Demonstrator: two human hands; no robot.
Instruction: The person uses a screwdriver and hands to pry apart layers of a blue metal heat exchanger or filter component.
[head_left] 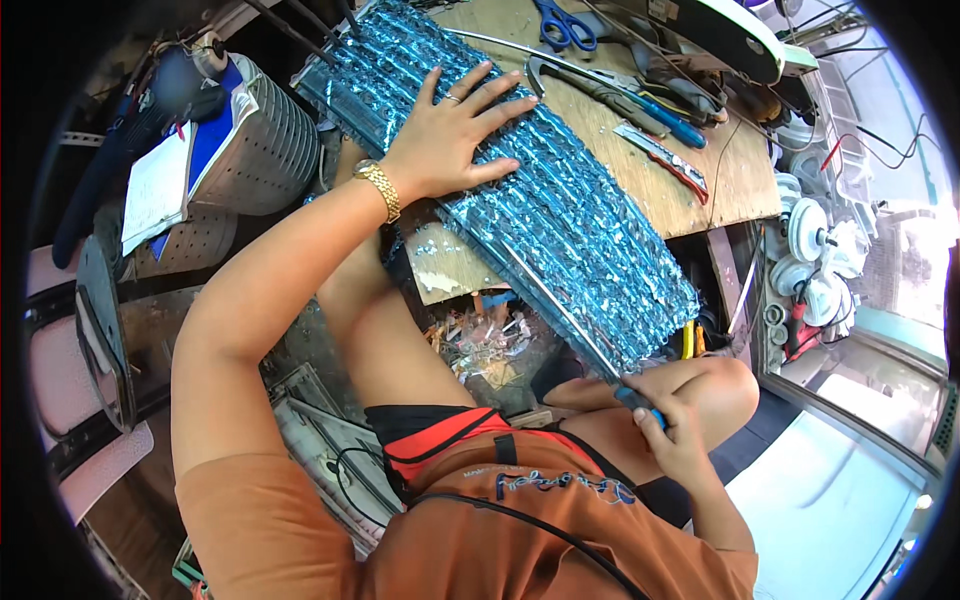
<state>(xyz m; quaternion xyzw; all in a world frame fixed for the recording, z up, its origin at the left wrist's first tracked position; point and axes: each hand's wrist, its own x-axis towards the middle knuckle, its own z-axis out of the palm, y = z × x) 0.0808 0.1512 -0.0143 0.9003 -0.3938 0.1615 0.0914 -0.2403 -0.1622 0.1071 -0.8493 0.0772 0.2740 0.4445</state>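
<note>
A long panel of shiny blue, crinkled metal-like fins [590,220] lies slantwise across the wooden workbench, its lower right end jutting past the edge above my legs. My left hand [455,135] presses flat on its upper part, fingers spread. A gold watch circles that wrist. At the panel's lower right end, my right hand [672,432] is closed round a long, thin-bladed hand tool [632,397] with a blue and black handle. The tool's narrow metal length runs up along the panel's near long side. Whether its tip touches the fins, I cannot tell.
Blue-handled scissors [567,25], a red box cutter [665,163] and several hand tools lie on the wooden bench top [745,185]. A perforated metal drum [270,150] with papers stands at left. Scraps [490,340] litter the space below the bench. White spools [808,230] hang at right.
</note>
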